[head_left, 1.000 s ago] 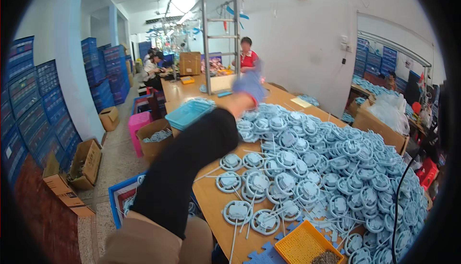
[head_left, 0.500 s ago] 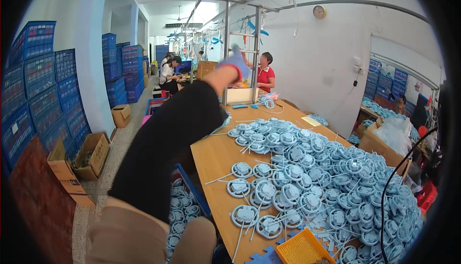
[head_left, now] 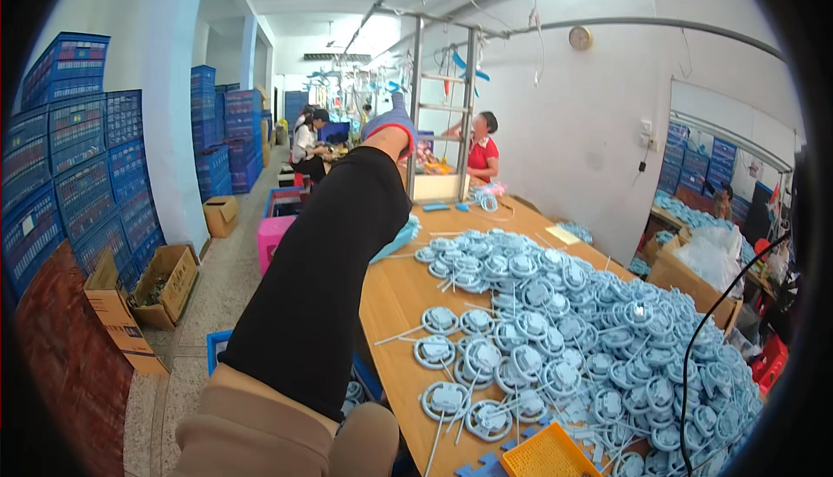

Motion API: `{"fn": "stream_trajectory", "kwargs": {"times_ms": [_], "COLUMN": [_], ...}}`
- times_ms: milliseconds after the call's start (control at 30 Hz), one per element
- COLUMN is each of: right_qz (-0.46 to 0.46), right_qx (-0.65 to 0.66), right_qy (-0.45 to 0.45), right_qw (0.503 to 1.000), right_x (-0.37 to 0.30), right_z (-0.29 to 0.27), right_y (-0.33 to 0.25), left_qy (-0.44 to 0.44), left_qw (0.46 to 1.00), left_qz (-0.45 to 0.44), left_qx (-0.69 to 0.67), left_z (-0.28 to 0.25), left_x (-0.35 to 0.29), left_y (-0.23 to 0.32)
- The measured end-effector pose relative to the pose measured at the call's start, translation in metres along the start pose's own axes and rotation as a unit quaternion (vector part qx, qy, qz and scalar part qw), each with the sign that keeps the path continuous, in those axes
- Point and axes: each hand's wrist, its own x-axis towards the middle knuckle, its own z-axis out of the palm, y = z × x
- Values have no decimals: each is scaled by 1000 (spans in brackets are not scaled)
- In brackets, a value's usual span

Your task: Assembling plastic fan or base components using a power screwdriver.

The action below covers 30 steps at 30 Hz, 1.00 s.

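Note:
My left arm, in a black sleeve cover, stretches forward and up over the table's left edge. At its end my left hand (head_left: 390, 121), in a blue-grey glove with a red cuff, is raised beside the post of a metal frame (head_left: 418, 87). One digit points upward; the other fingers are hidden behind the hand, and I cannot tell whether it touches or holds anything. My right hand is out of view. Below the arm, a big heap of light blue ring-shaped plastic parts with thin sticks (head_left: 564, 321) covers much of the wooden table (head_left: 390, 303).
A yellow plastic basket (head_left: 548, 455) sits at the table's near edge, beside a black cable (head_left: 690, 347). Blue crates (head_left: 78, 165) and cardboard boxes (head_left: 165, 282) line the left. A pink stool (head_left: 268, 243) stands by the aisle. A person in red (head_left: 482, 152) is behind the frame.
My left hand has moved left, from in front of the frame's post to beside it. The view has shifted slightly, and the pink stool now shows more.

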Motion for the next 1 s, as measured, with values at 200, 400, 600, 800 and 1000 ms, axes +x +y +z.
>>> {"fn": "stream_trajectory", "kwargs": {"times_ms": [200, 400, 600, 800, 1000], "right_qz": [7, 31, 39, 9, 25], "right_qx": [14, 10, 26, 32, 79], "right_qy": [-27, -39, -72, -52, -93], "right_qw": [1000, 999, 996, 998, 992], "right_x": [-3, -23, -18, -10, -9], "right_z": [-18, -39, -36, 20, 19], "right_y": [7, -3, 0, -32, -32], "left_qy": [3, 6, -33, 12, 16], "left_qw": [999, 1000, 999, 1000, 1000], "left_qz": [33, 28, -1, 10, 25], "left_qx": [-20, -12, 4, 10, -2], "left_z": [13, -5, -11, 2, -6], "left_x": [8, 19, 18, 20, -4], "left_y": [3, 5, -7, -21, -20]}}
